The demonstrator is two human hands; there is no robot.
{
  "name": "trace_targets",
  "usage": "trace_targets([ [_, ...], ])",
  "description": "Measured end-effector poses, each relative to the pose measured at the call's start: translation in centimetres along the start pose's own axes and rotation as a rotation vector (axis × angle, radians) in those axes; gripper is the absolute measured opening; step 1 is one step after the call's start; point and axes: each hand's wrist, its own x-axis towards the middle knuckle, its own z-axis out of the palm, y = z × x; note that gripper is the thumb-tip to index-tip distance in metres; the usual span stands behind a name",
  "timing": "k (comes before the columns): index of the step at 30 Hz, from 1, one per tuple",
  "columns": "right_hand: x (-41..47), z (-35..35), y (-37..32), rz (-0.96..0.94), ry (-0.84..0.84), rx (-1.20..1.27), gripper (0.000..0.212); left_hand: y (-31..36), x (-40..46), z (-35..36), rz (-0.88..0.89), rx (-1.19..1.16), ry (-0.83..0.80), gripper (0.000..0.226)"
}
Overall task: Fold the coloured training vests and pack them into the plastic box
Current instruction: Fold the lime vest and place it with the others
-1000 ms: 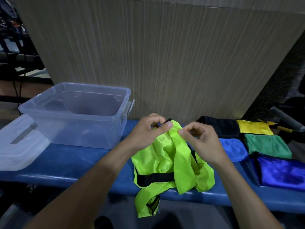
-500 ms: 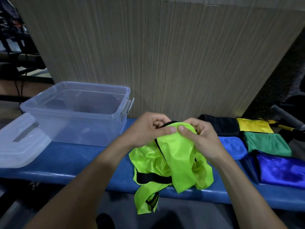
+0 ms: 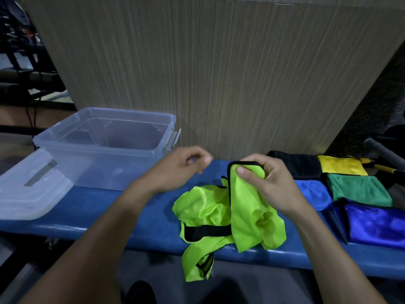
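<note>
My right hand [image 3: 274,185] grips the lime vest [image 3: 241,218] by its black-trimmed top edge, thumb pressed on the near face and fingers [image 3: 260,160] curled over the far side. That edge is lifted clear of the bench [image 3: 92,216]; the rest of the vest lies bunched on the blue surface, with one end hanging over the near edge. A black band crosses the lower part of the heap.

My left hand [image 3: 182,170] holds nothing. Its fingers are loosely curled and it hovers above the bench, just left of the vest and apart from it.

The box [image 3: 65,148], clear plastic, stands at the left rear of the bench, close to the ribbed panel behind. No vest is visible inside it. Its lid [image 3: 28,191] lies flat just beside it at the far left, partly overlapping the bench end.

To the right sit the folded vests in a close group: black vest [image 3: 304,165] at the rear, yellow vest [image 3: 339,164] beside it, light blue vest [image 3: 313,194] in front of the black, green vest [image 3: 359,188] in front of the yellow, and dark blue vest [image 3: 377,224] nearest me at the right. A grey bar and a yellow handle show beyond the yellow vest; I cannot tell what they belong to.
</note>
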Motion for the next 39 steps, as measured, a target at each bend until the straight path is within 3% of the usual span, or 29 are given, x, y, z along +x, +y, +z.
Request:
trace_targets([
  [2,-0.1,-0.4,0.1,-0.03,-0.03,-0.045,0.006,-1.8,-0.7,-1.1,-0.211,0.407,-0.166,0.05],
  [3,-0.1,-0.4,0.2,-0.03,-0.05,-0.066,0.006,-2.6,-1.0,-1.4,-0.299,0.49,-0.295,0.065],
  [4,-0.1,-0.4,0.4,-0.024,-0.073,-0.081,0.007,-3.5,-1.2,-1.5,-0.332,0.5,-0.41,0.072],
  [6,0.1,-0.2,0.7,-0.014,-0.137,-0.088,0.009,-4.1,-1.4,-1.2,-0.234,0.428,-0.466,0.057],
  [10,0.1,1.3,1.0,-0.01,-0.381,-0.147,0.007,-1.9,-1.3,-0.5,-0.096,-0.109,-0.213,0.025],
  [12,0.0,2.4,1.2,-0.006,-0.409,-0.145,0.006,-0.3,-1.3,0.1,-0.049,-0.27,-0.148,0.024],
  [16,0.2,2.6,1.3,-0.069,-0.183,-0.22,0.003,0.1,-1.2,0.0,-0.072,-0.318,-0.132,0.024],
  [20,0.6,0.0,1.9,-0.125,0.068,-0.305,0.004,-0.8,-1.5,-1.8,-0.218,-0.292,-0.252,0.031],
  [25,0.4,-1.6,2.9,-0.036,0.183,-0.318,0.011,-2.1,-1.9,-3.6,-0.292,-0.196,-0.325,0.022],
  [27,0.3,-1.5,3.1,0.01,0.19,-0.332,0.011,-2.1,-1.9,-3.6,-0.277,-0.244,-0.219,0.022],
  [29,0.1,-1.3,2.9,0.073,0.151,-0.328,0.01,-1.5,-1.6,-3.4,-0.278,-0.441,-0.051,0.019],
  [33,-0.4,-0.8,2.7,0.178,0.019,-0.424,0.015,-0.2,-0.9,-3.1,-0.201,-0.693,0.153,0.041],
  [36,-0.2,-1.5,3.7,0.232,0.162,-0.604,0.023,0.2,-0.6,-3.1,-0.168,-0.705,0.218,0.027],
  [39,-0.2,-2.3,4.2,0.321,0.223,-0.639,0.016,0.2,-0.5,-2.7,-0.161,-0.727,0.269,0.021],
])
